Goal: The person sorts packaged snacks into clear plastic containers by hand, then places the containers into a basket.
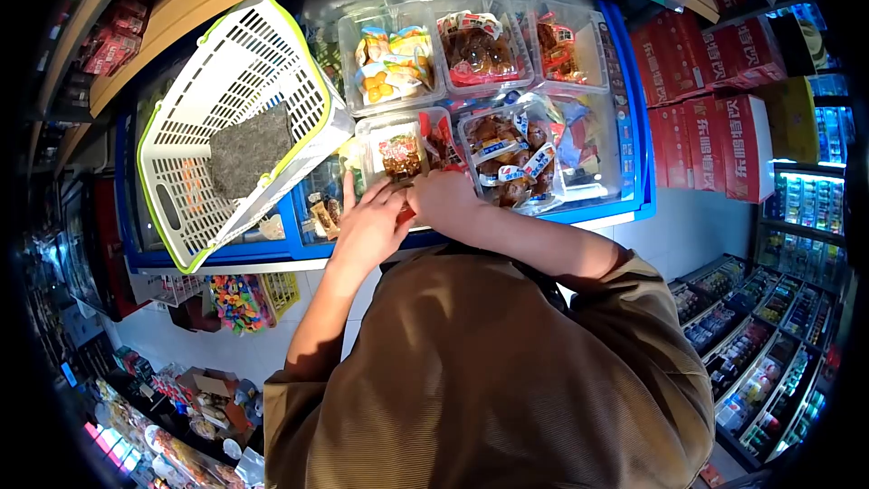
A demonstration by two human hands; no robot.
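Note:
My left hand [373, 222] and my right hand [444, 201] meet at the near edge of a clear plastic tub [364, 140]. On the left hand the outermost finger sticks out while the others bend toward the right hand. My right hand is closed, its fingertips tucked in against the left ones. A bit of red shows between them, but what they pinch is hidden. Just beyond lies a snack packet with brown contents [401, 152], with red packets [441, 140] beside it. Right of my hands, another tub holds blue-and-white labelled brown packets [511, 158].
A white basket with a lime-green rim [152, 190] tilts at the left, a dark grey sheet [251, 152] inside. Behind stand tubs of yellow packets [396, 59], brown packets [480, 52] and red-labelled packets [558, 50]. The blue-framed case [640, 127] borders red cartons [697, 140].

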